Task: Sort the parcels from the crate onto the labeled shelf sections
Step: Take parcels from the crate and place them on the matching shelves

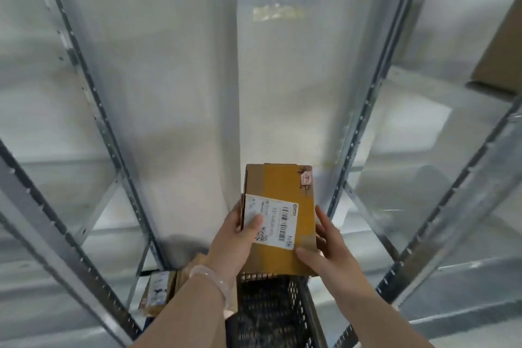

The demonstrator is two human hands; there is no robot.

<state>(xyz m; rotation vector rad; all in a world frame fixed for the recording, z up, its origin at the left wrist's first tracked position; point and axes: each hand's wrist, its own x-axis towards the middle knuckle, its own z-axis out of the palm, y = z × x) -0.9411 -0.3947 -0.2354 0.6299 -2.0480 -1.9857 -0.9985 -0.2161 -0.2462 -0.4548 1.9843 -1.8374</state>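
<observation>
A brown cardboard parcel (282, 186) with a white shipping label and barcode is held up in front of me, low in the view. My left hand (237, 243) grips its left edge, thumb lying on the label. My right hand (324, 246) holds its right edge and near corner, fingers along the side and thumb on top. Below the parcel sits the black mesh crate (271, 308). Metal shelving (175, 93) with pale panels rises ahead.
More brown parcels (161, 294) lie low on the left beside the crate, partly behind my left forearm. A large cardboard box (500, 45) stands on the right-hand shelf. Perforated steel uprights (93, 99) frame the bays on both sides.
</observation>
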